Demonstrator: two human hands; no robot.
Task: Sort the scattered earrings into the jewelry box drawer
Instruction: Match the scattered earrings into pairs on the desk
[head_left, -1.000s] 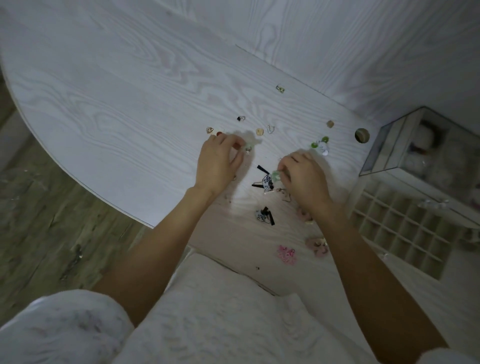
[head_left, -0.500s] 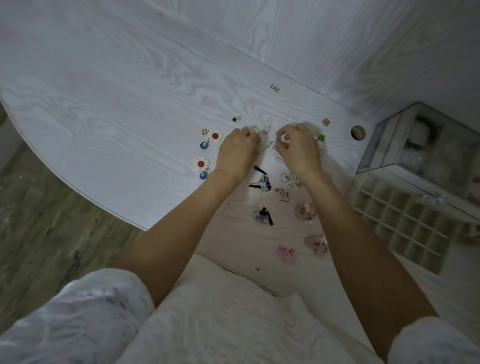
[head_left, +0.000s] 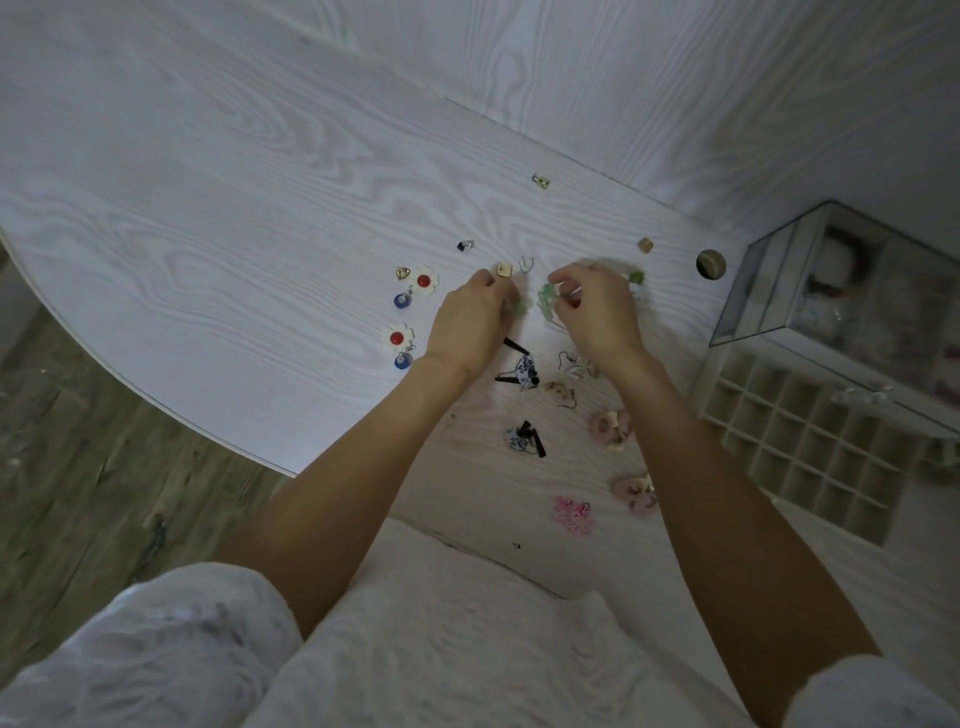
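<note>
Many earrings lie scattered on the white table (head_left: 208, 234). My right hand (head_left: 597, 312) pinches a pale green earring (head_left: 545, 301) just above the tabletop. My left hand (head_left: 470, 325) has its fingers curled beside a second pale green earring (head_left: 517, 307); whether it grips that piece is unclear. Two white flower earrings with red centres and blue drops (head_left: 421, 283) (head_left: 400, 343) lie left of my left hand. The jewelry box (head_left: 769, 291) stands at the right, its white drawer (head_left: 800, 436) pulled out with several small square compartments.
Black-and-white earrings (head_left: 522, 371) (head_left: 524, 439), pink ones (head_left: 610, 428) (head_left: 571, 514) and small gold studs (head_left: 541, 181) (head_left: 645, 245) lie around my hands. A round cable hole (head_left: 710, 264) sits near the box. The table's curved edge falls to a wooden floor at the left.
Both hands moved away from me toward the far cluster and came closer together. The right hand brought its green earring along, and the flower earrings left of my left hand came into view.
</note>
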